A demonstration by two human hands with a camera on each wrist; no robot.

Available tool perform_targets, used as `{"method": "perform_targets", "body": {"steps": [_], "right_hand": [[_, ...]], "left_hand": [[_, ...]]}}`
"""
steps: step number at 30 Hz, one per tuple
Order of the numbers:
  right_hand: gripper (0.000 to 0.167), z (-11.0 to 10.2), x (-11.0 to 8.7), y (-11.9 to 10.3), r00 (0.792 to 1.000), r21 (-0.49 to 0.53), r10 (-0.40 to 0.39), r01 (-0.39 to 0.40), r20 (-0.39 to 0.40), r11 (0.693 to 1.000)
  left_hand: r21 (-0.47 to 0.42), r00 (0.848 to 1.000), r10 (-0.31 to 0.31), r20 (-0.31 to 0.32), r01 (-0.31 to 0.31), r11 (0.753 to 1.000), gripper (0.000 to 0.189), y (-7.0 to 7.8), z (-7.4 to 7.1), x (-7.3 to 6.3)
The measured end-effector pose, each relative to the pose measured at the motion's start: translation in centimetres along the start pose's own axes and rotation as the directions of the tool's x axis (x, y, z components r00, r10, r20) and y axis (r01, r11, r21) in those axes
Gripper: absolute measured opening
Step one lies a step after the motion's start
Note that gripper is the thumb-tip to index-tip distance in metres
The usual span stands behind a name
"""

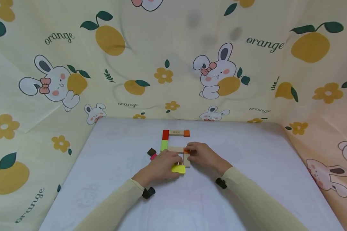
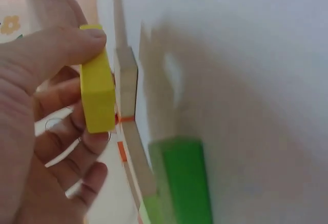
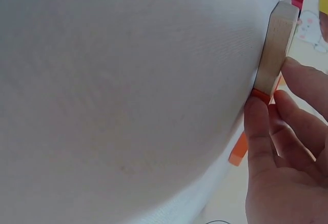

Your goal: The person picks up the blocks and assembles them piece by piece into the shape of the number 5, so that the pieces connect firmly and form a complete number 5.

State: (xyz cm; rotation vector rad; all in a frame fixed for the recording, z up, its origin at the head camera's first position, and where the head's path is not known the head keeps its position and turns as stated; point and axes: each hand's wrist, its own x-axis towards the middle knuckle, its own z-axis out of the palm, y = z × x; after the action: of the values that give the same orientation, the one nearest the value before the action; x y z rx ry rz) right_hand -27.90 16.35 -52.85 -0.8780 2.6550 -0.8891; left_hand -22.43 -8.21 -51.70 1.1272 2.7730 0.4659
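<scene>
My left hand (image 1: 164,164) pinches a yellow block (image 2: 97,88) between thumb and fingers, over the near end of a row of toy blocks. At the row's right corner, my right hand (image 1: 203,155) has its fingertips against an orange block (image 3: 261,95) and its thumb at the side of a plain wooden block (image 3: 277,47). That wooden block runs from the orange one toward the person. Another plain wooden block (image 1: 175,149) joins the orange block to a lime-green block (image 1: 164,145) on the left. A green block (image 2: 187,183) shows near my left hand; in the head view that hand hides it.
A red block (image 1: 165,134) continues the line beyond the lime-green one, with a wooden block (image 1: 176,132) and a second orange block (image 1: 186,133) at its far end. A dark brown block (image 1: 151,151) and a pink block (image 1: 153,157) lie left. Printed cloth (image 1: 176,57) walls the white table (image 1: 234,205).
</scene>
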Motion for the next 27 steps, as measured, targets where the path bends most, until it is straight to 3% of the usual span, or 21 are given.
{"method": "perform_targets", "body": {"steps": [5,10,21,27], "right_hand": [[0.036,0.2,-0.3,0.0,1.000,0.004,0.005,-0.005,-0.004,1.000],[0.037,0.2,-0.2,0.1,1.000,-0.023,-0.013,0.013,-0.015,1.000],[0.039,0.4,-0.2,-0.2,0.999,0.000,0.033,-0.033,-0.001,0.999],[0.038,0.1,0.0,-0.1,1.000,-0.026,0.021,-0.021,-0.021,0.999]], "left_hand": [[0.012,0.998,-0.066,-0.006,0.066,0.998,0.030,1.2,1.4,0.0],[0.053,0.992,-0.128,-0.024,0.129,0.990,0.030,2.4,1.7,0.2],[0.088,0.988,-0.152,-0.009,0.152,0.984,0.032,2.3,2.5,0.6],[0.135,0.991,-0.131,-0.007,0.130,0.982,0.035,2.0,2.4,1.0]]}}
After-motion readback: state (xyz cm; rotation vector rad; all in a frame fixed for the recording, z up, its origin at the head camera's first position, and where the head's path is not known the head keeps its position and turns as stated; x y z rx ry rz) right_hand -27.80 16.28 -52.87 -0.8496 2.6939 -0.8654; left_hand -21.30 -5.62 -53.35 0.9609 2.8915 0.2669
